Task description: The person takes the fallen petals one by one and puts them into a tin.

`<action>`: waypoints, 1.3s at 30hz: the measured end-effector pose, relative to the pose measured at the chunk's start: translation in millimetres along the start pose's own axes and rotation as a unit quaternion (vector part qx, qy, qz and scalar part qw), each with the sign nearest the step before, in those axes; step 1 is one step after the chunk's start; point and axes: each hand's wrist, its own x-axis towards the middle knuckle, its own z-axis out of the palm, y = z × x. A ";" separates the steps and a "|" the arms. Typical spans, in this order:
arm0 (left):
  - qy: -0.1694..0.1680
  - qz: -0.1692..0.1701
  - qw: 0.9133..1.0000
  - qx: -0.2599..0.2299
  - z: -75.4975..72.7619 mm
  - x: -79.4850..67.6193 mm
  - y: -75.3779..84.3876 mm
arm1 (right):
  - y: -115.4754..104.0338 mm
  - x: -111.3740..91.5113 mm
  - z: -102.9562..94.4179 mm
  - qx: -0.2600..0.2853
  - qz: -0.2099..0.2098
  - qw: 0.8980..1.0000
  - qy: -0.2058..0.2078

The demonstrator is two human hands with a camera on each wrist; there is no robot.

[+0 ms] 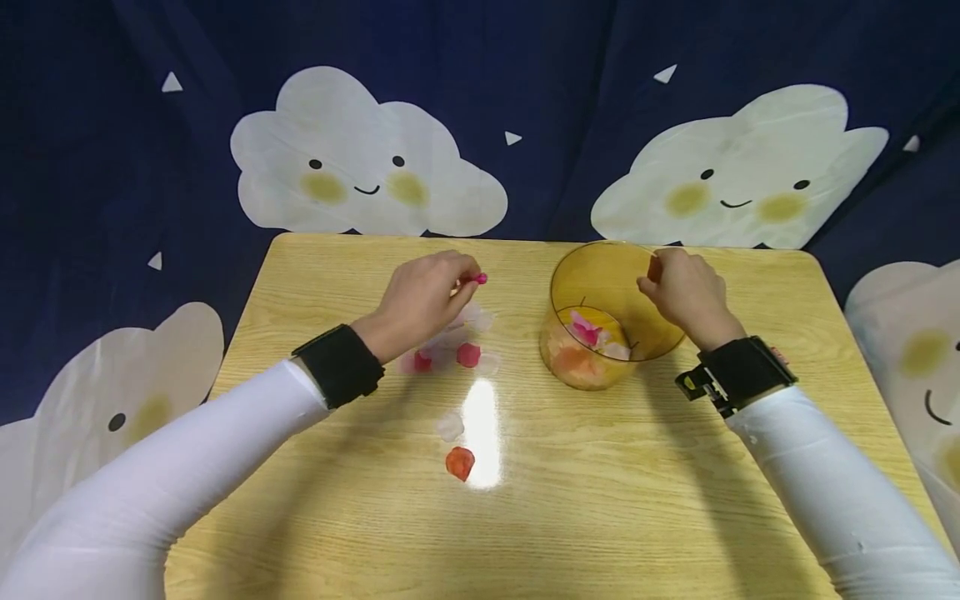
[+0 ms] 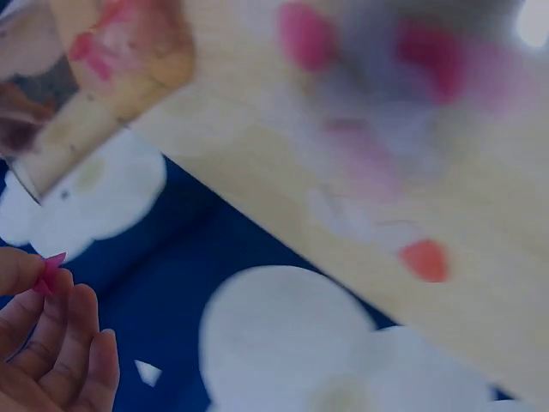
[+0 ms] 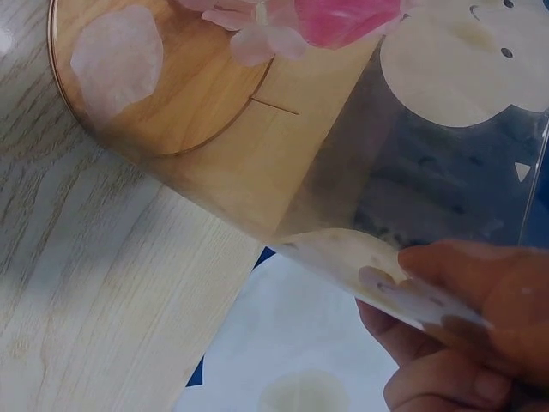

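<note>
My left hand (image 1: 422,293) is raised over the left-middle of the table, pinching a small bright pink petal (image 2: 49,276) between thumb and fingertips. To the right stands a clear amber cylindrical container (image 1: 567,287), with pink and pale petals (image 1: 585,331) inside. My right hand (image 1: 688,292) grips its right rim, thumb on one side of the wall and fingers on the other, as the right wrist view shows. Beneath the left hand lie loose petals: a dark pink petal (image 1: 468,355), a smaller pink petal (image 1: 422,361) and several pale ones, partly hidden by the hand.
Nearer me on the wooden table (image 1: 570,500) lie an orange-red petal (image 1: 460,462) and a whitish petal (image 1: 450,427). A dark blue curtain (image 1: 555,100) with white clouds hangs behind the table's far edge.
</note>
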 end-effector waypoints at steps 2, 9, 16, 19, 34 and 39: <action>0.006 0.027 1.000 0.009 0.4 12.3 14.8 | -0.3 -0.2 -0.1 0.002 -0.001 1.000 0.000; 0.002 0.115 0.993 0.032 9.3 42.6 62.1 | -0.7 -0.2 -0.4 0.002 -0.001 1.000 0.001; -0.059 0.150 0.985 0.068 27.0 56.7 91.2 | 0.2 0.8 0.0 0.000 0.004 1.000 -0.001; -0.078 0.153 0.982 0.076 31.3 58.0 97.0 | -0.1 0.7 -0.1 -0.001 0.004 1.000 0.002; -0.019 0.150 0.988 0.029 28.7 37.1 75.9 | -0.9 0.8 0.5 0.000 0.000 1.000 0.000; 0.024 0.177 0.984 0.004 29.1 16.9 61.9 | -0.3 1.2 0.4 -0.001 0.001 1.000 0.002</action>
